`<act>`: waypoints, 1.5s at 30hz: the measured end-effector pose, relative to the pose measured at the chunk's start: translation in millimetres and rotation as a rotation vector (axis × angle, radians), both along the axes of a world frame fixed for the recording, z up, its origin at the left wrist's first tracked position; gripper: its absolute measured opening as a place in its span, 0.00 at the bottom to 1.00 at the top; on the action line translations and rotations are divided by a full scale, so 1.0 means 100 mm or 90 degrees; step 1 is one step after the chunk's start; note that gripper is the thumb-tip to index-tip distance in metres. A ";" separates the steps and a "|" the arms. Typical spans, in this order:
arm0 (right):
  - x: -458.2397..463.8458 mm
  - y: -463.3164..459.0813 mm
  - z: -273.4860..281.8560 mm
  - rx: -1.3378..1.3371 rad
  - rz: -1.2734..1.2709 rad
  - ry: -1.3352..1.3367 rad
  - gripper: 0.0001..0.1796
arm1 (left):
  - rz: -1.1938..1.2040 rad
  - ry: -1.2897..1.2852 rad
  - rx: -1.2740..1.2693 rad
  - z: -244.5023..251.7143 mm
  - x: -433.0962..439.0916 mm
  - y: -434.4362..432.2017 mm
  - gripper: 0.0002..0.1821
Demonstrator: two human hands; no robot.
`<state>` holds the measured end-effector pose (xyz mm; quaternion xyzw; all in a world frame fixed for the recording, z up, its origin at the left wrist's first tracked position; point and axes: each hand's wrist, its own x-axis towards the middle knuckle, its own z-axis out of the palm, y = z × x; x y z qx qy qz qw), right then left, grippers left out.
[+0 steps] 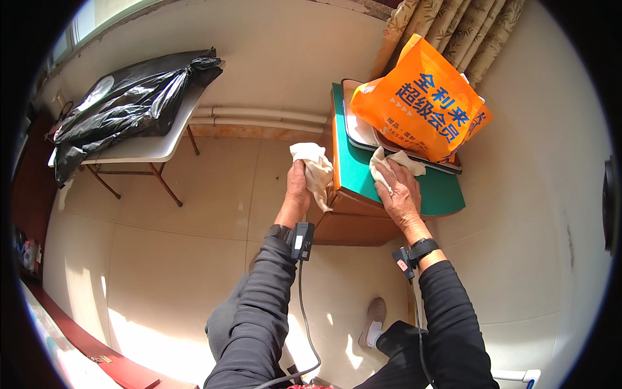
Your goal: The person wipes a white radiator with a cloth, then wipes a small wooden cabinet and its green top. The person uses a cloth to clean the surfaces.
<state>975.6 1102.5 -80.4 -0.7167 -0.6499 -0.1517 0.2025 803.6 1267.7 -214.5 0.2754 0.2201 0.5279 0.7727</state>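
Note:
My left hand (pixel 297 184) grips a crumpled white cloth (pixel 313 165), held beside the left side of a small wooden cabinet (pixel 357 223). On the cabinet's green top (pixel 440 194), my right hand (pixel 401 192) presses a second white cloth (pixel 381 170) near the front edge. Just behind that cloth, a dark-rimmed tray (pixel 358 133) lies on the green surface. An orange bag (pixel 423 102) with printed writing rests on the tray and hides much of it.
A white folding table (pixel 146 150) at the left bears a large black plastic bag (pixel 131 102). Pipes (pixel 262 116) run low along the wall, and patterned curtains (pixel 452 29) hang behind the cabinet. Cables trail from devices on both my wrists. A red wooden edge (pixel 92 340) is at lower left.

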 end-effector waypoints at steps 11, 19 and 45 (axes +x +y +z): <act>0.03 0.00 -0.02 0.005 0.000 0.009 0.23 | 0.074 1.058 0.915 0.86 0.29 0.16 0.10; -0.01 -0.03 0.01 0.041 0.002 0.029 0.20 | 0.142 0.707 0.868 1.04 -0.02 -0.90 0.14; 0.93 -0.30 0.00 -0.024 -0.038 0.000 0.21 | 0.117 0.693 0.723 0.85 -0.03 -0.89 0.17</act>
